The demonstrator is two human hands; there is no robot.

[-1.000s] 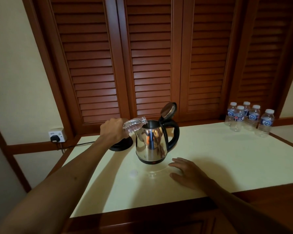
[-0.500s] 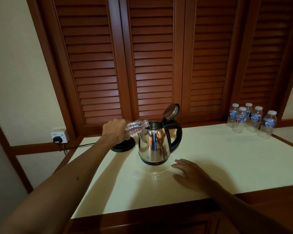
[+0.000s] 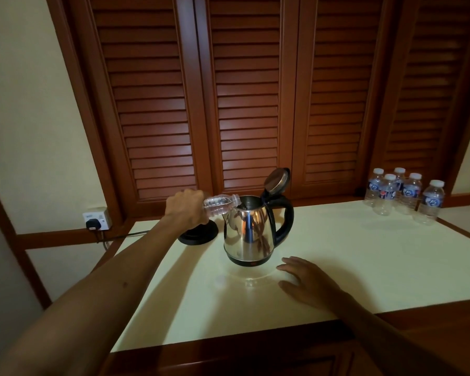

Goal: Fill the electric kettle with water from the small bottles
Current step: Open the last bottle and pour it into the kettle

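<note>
A steel electric kettle [image 3: 248,234] with a black handle stands on the cream table top [image 3: 337,256], its lid [image 3: 276,180] flipped up. My left hand [image 3: 186,206] grips a small clear bottle [image 3: 220,204], which lies almost level with its neck over the kettle's mouth. My right hand [image 3: 304,278] rests flat on the table, fingers spread, just right of the kettle's base. Several small water bottles with white caps and blue labels [image 3: 404,192] stand grouped at the table's far right.
The kettle's black power base [image 3: 200,234] sits behind my left hand, its cord running to a wall socket [image 3: 97,218] on the left. Louvred wooden doors [image 3: 244,99] close off the back. A wooden edge [image 3: 228,354] rims the table's front.
The bottle stays at the kettle's mouth, tipped a little flatter than before. My right hand has not moved; the view shifted slightly.
</note>
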